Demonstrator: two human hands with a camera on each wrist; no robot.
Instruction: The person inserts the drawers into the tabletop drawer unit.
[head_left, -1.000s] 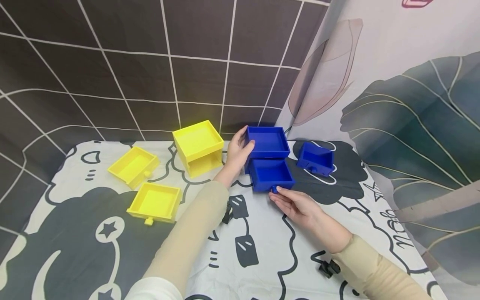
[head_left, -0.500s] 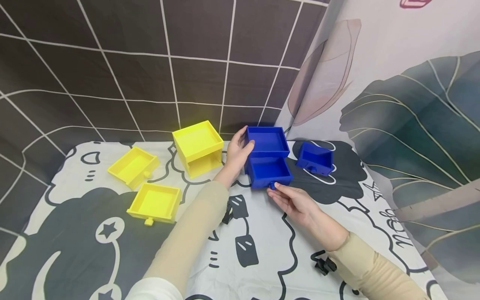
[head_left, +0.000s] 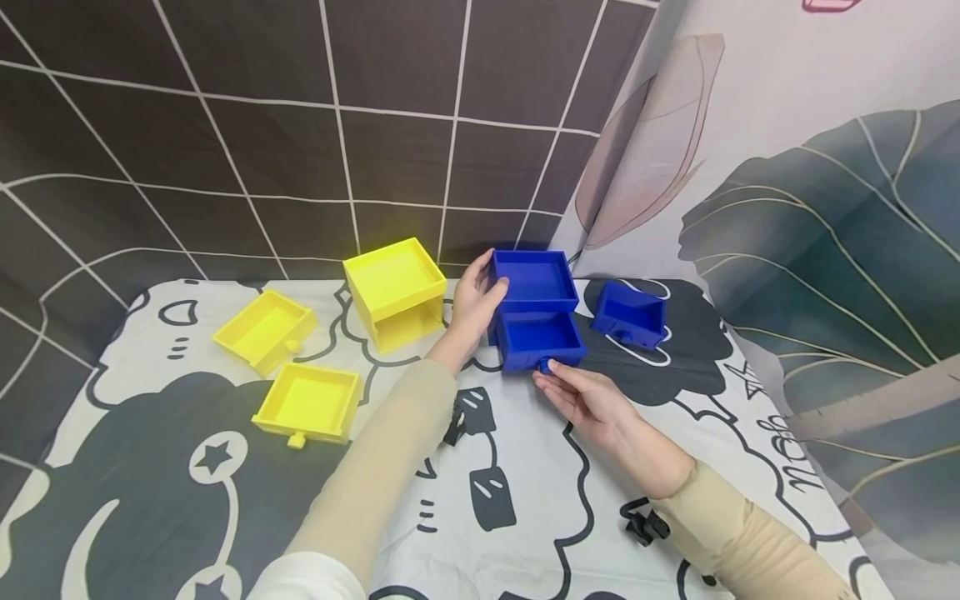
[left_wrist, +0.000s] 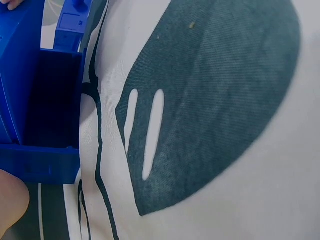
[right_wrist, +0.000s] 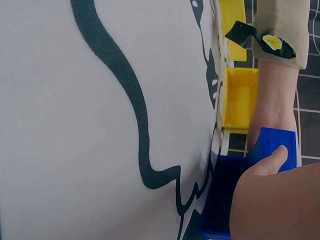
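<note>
A blue toy cabinet (head_left: 534,279) stands at the back of the cloth, its shallow top facing up. My left hand (head_left: 476,304) grips its left side, thumb over the top rim; its farther fingers are partly hidden. From the cabinet's lower front a blue drawer (head_left: 542,335) sticks out, hollow and holding nothing visible. The thumb and fingertips of my right hand (head_left: 600,412) pinch the small round knob (head_left: 545,365) on the drawer's front. To the right, a second blue drawer (head_left: 630,315) lies loose on the cloth, tilted towards me.
Left of the blue cabinet stands a yellow cabinet (head_left: 396,296) with an open front. Two loose yellow drawers (head_left: 266,329) lie farther left, the nearer drawer (head_left: 309,404) with its knob towards me. A dark gridded cloth (head_left: 300,150) hangs behind, and a patterned curtain (head_left: 825,250) closes the right side.
The blue drawer has slid a short way into the cabinet, with my right hand moving forward on its knob. My left hand has stayed on the cabinet.
</note>
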